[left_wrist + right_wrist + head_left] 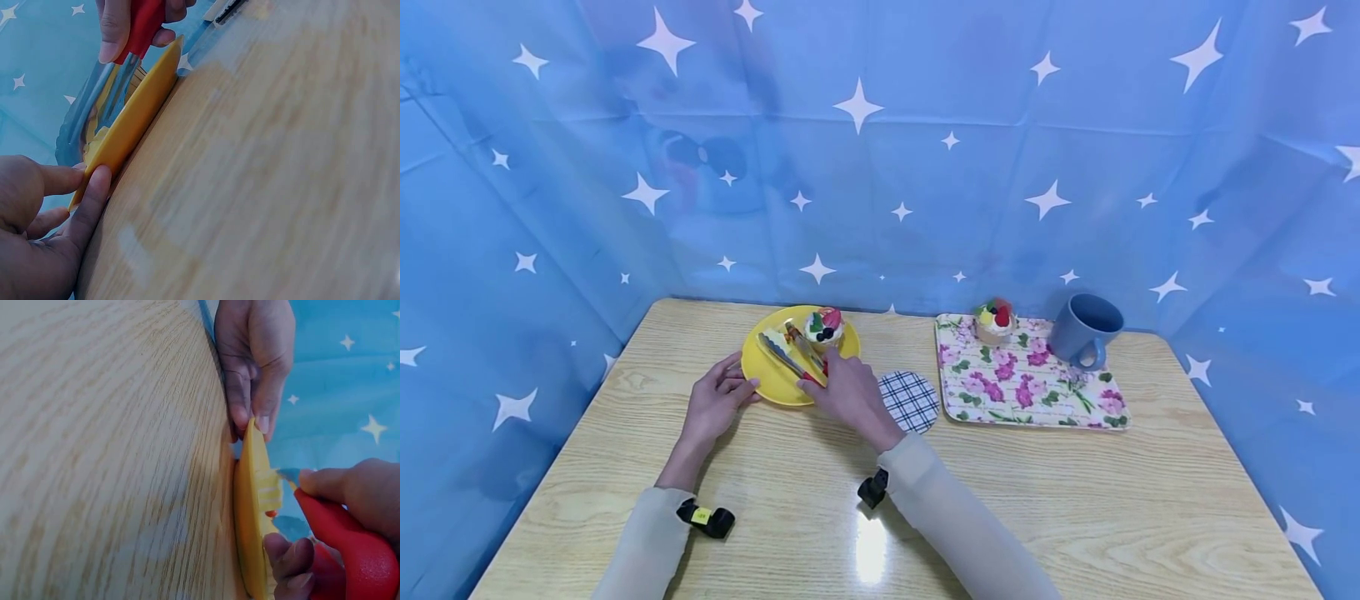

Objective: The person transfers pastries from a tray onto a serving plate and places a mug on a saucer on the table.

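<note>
A yellow plate (775,385) sits at the back left of the table. My left hand (715,406) pinches its left rim between thumb and fingers. Red-handled tongs (786,358) are held in my right hand (857,396) low over the plate, their metal arms pointing to the far left. A pale yellow food piece (270,490) lies by the tongs; whether the tips grip it I cannot tell. Behind my right hand, a cupcake (824,327) topped with red and dark fruit stands on the plate, its base partly hidden.
A round checked coaster (910,402) lies right of my right hand. Farther right, a floral tray (1000,392) bears another fruit-topped cupcake (995,321) and a blue mug (1082,329). A starry blue curtain (880,167) hangs behind the table (1075,492).
</note>
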`<state>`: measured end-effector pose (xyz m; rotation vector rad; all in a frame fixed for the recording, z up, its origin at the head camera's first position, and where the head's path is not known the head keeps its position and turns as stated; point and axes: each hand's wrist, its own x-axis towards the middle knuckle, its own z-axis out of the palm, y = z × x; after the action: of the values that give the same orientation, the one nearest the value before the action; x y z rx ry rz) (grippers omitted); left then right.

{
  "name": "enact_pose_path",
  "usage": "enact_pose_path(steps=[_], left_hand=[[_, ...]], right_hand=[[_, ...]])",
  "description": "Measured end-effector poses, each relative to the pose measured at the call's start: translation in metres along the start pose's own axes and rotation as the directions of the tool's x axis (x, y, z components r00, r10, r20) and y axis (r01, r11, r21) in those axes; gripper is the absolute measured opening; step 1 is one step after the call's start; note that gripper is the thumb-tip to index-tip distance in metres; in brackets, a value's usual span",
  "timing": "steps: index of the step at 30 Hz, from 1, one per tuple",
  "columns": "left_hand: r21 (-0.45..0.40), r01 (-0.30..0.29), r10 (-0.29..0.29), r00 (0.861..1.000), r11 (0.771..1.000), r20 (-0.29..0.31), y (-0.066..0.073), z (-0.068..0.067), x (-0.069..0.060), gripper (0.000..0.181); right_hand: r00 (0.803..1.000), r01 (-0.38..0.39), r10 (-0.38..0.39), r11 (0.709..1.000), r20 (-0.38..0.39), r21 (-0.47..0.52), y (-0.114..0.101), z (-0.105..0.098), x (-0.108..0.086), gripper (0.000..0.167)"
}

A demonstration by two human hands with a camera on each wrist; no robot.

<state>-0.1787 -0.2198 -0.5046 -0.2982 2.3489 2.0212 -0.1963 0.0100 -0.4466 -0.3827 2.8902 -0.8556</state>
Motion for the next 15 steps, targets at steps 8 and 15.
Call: enact_pose_path(steps=[8, 15], left_hand=[[0.0, 0.002, -0.002, 1.0, 1.0, 0.007, 0.0009, -0.0001, -0.0002, 0.067], [0.001, 0.003, -0.003, 1.0, 1.0, 0.0, 0.0018, 0.0005, 0.0003, 0.067]], right_hand=[[0.999, -0.029, 0.028, 0.999, 0.016, 0.027, -0.0016, -0.0011, 0.0005, 0.055], [0.999, -0.028, 0.028, 0.999, 0.017, 0.015, -0.0024, -0.0007, 0.0012, 0.057]])
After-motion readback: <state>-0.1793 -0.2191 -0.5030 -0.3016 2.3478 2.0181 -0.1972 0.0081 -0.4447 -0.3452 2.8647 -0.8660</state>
